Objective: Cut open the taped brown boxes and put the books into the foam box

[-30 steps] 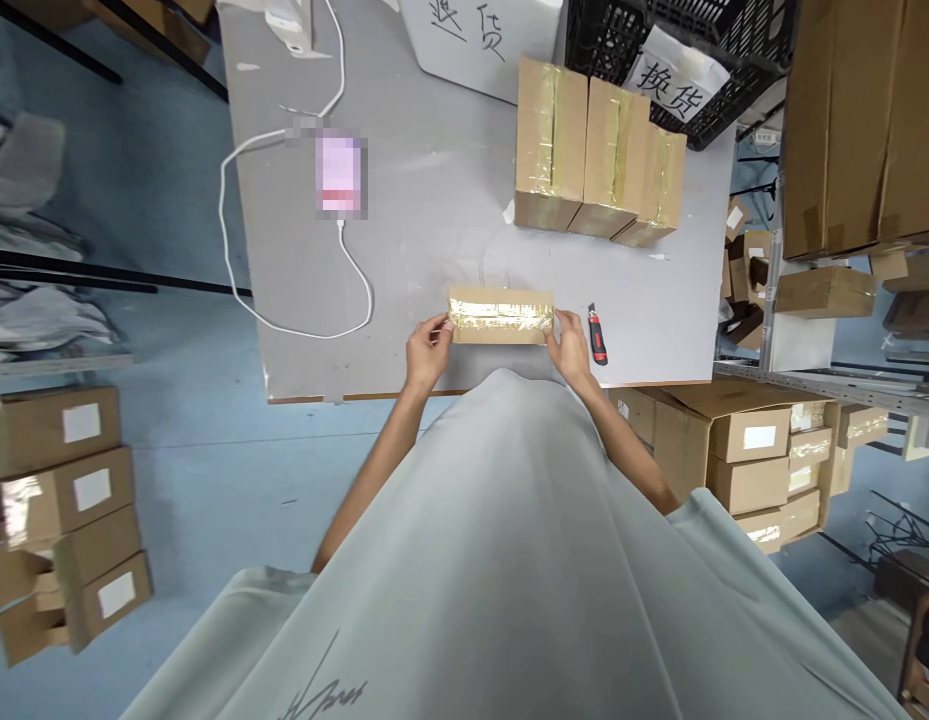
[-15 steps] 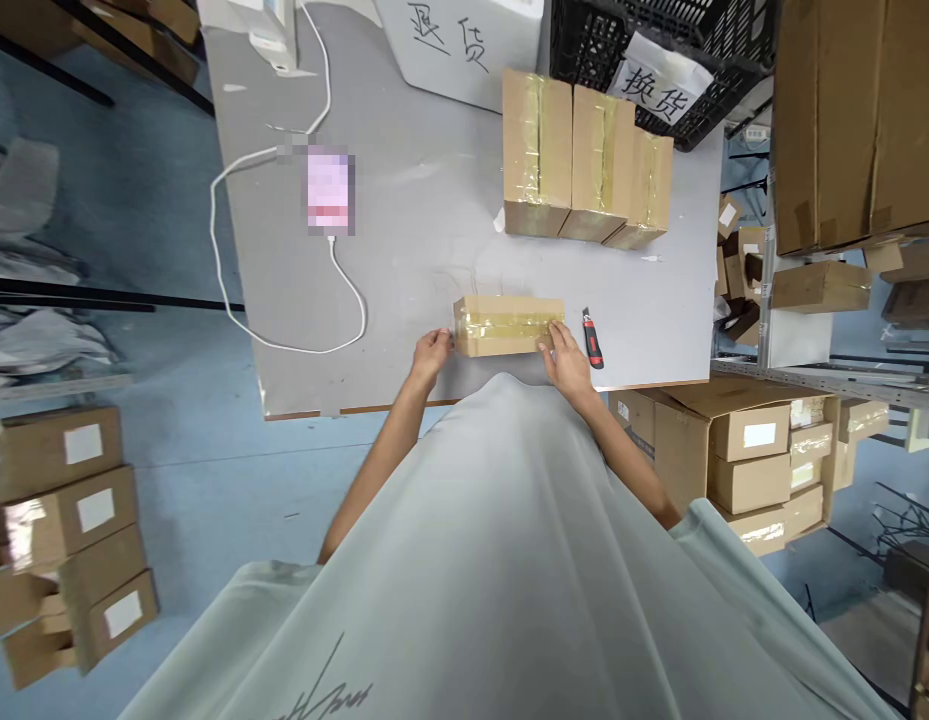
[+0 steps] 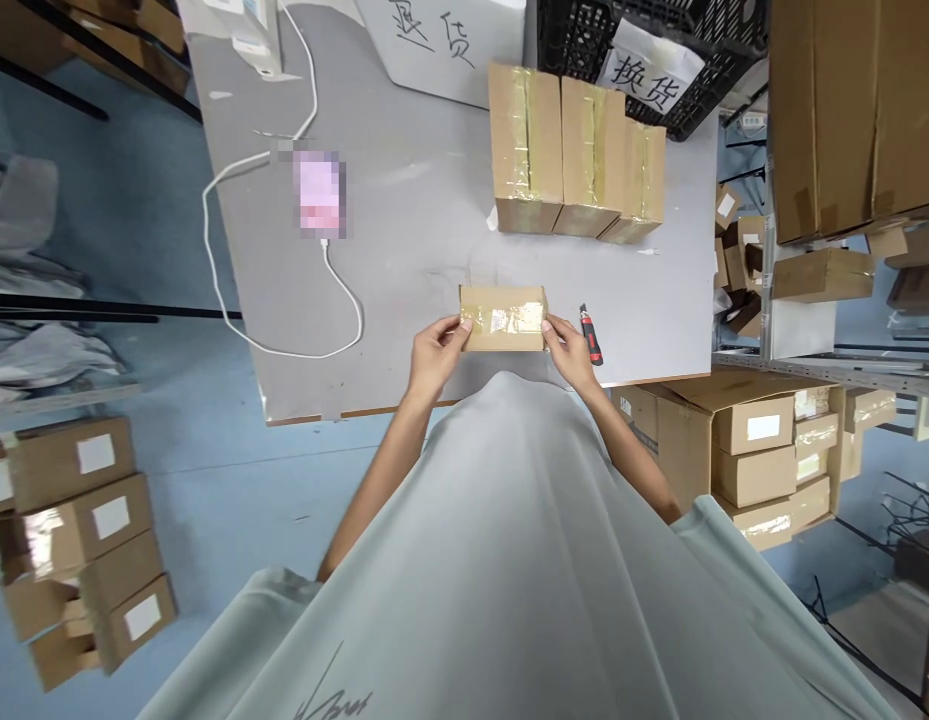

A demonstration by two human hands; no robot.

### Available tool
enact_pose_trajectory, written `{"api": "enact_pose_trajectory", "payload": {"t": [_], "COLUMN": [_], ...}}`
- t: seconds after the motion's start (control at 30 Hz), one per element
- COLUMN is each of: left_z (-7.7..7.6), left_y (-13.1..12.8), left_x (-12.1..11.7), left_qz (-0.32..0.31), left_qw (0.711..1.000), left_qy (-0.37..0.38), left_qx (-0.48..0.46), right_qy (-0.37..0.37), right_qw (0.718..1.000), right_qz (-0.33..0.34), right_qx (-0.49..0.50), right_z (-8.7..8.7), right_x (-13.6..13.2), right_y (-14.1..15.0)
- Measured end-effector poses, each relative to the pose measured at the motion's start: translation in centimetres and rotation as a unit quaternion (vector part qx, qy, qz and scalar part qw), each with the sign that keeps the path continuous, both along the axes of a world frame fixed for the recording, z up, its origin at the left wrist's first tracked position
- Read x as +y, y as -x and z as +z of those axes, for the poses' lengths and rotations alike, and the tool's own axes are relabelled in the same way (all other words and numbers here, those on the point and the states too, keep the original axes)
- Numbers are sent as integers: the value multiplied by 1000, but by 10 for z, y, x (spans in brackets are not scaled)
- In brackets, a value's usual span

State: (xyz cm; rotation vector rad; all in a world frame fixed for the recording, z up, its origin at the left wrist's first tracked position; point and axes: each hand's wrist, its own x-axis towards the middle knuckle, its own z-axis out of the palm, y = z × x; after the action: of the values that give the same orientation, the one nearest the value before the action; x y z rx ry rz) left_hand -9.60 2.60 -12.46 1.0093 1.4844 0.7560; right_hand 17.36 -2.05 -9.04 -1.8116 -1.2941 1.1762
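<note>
A small taped cardboard box point(image 3: 503, 317) sits near the front edge of the grey table point(image 3: 404, 230). My left hand point(image 3: 437, 352) grips its left end, fingers curled around the corner. My right hand point(image 3: 570, 350) holds its right end the same way. A red and black utility knife point(image 3: 591, 334) lies on the table just right of my right hand.
Three taped boxes point(image 3: 576, 155) stand in a row at the back of the table. A phone on a white cable point(image 3: 284, 260) lies at left. A black crate point(image 3: 651, 50) and white bin are behind. Stacked cartons point(image 3: 764, 450) sit on the floor right and left.
The box has been turned in my hands, so a shorter face now points up. Both hands have moved closer together at its ends.
</note>
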Motion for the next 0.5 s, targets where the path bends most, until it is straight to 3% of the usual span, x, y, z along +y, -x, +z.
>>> {"api": "enact_pose_trajectory", "payload": {"t": [0.1,0.23,0.37,0.5], "left_z": [9,6,3,7], "left_y": [18,26,23,17], "left_x": [-3,-8,-11,-12], "left_qz": [-12,0,13,14], "left_qw": [999,997,996,994], "left_qy": [-18,-16,-36,-45], "left_qx": [40,82,77,96], "right_qy": [-2,38,-78,-154], "right_qw": [999,997,991,969], "right_qz": [19,50,62,153], "right_qx": [44,44,-86,-121], "right_z": [-15,-26,-10,9], "right_x": [4,7,8,10], "right_y": [7,15,25,38]}}
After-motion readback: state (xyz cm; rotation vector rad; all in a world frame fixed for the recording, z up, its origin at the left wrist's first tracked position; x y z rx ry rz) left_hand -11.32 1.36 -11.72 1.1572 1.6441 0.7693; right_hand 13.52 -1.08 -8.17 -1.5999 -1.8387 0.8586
